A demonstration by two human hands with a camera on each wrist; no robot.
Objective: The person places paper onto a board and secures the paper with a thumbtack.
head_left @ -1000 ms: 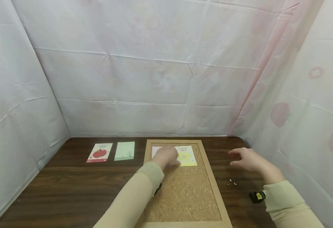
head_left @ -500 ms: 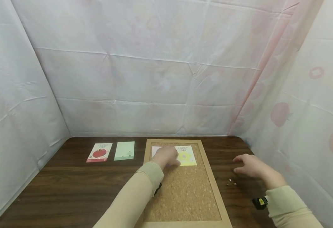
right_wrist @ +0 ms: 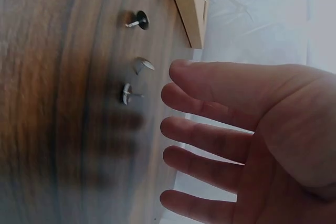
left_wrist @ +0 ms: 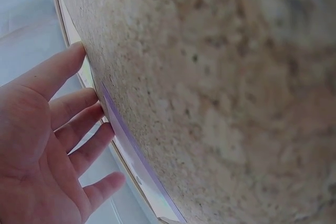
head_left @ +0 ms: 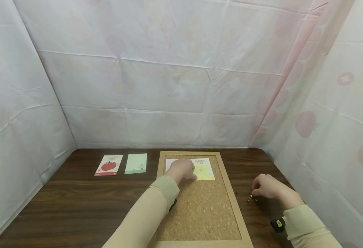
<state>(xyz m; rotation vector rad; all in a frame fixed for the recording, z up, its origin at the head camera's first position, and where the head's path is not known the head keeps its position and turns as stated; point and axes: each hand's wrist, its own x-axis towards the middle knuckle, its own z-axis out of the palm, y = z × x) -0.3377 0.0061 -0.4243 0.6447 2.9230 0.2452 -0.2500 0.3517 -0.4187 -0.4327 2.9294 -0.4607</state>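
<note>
A wood-framed corkboard (head_left: 206, 213) lies on the table. On its upper part sit a yellow "LUCKY DAY" card (head_left: 203, 171) and a purple-edged card (left_wrist: 139, 166), which my left hand (head_left: 181, 170) mostly covers in the head view. That hand's fingertips rest on the cards, fingers extended and spread. To the right of the board, my right hand (head_left: 268, 187) hovers low over the table. Its fingers and thumb are apart, holding nothing. Just off its fingertips lie three thumbtacks: a dark-headed one (right_wrist: 142, 20), a silvery one (right_wrist: 145, 65) and another (right_wrist: 127, 94).
On the dark wood table (head_left: 85, 213), left of the board, lie a red apple card (head_left: 108, 166) and a pale green card (head_left: 135, 163). White fabric walls (head_left: 162, 86) enclose the table at the back and sides. The board's raised frame (right_wrist: 191, 14) stands beside the tacks.
My right hand first drew back slightly to the right, then came down and left to the thumbtacks, its fingers closer together. My left hand has stayed on the cards.
</note>
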